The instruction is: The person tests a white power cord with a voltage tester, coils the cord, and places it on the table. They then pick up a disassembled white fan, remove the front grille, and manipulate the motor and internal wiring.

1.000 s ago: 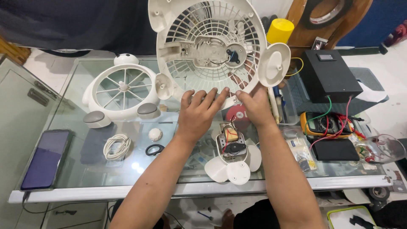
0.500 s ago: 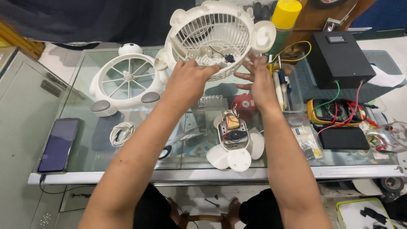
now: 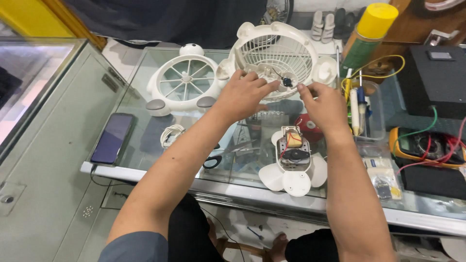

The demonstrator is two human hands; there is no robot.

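**Fan grille lowered to the back of the desk, both hands on its near rim**

Lowered from its raised tilt of a moment ago, the white fan grille (image 3: 274,60) now sits on the glass desk (image 3: 145,140) toward its far edge, and both hands have followed it back.

Fingers (image 3: 257,82) of the left hand (image 3: 240,97) curl over the grille's near rim, grasping it beside a small dark part with thin wires. The right hand (image 3: 325,104) pinches at the same rim with thumb and forefinger, its other fingers loosely bent.

Just below the hands lies the fan motor with white blades (image 3: 293,165), its lowest blade close to the desk's front edge. A red round piece (image 3: 310,128) touches it from behind. Scissors (image 3: 216,157) and a coiled white cable (image 3: 171,135) lie under the left forearm. A second white fan housing (image 3: 183,85) stands just left of the grille, almost touching it. A dark phone (image 3: 112,138) rests at the left front corner, near the edge. Right of the grille stand a yellow-capped spray can (image 3: 369,34) and a clear tub of tools (image 3: 361,104); a yellow multimeter (image 3: 422,145) with red and green leads crowds the right side. Bare glass shows mainly between phone and cable.
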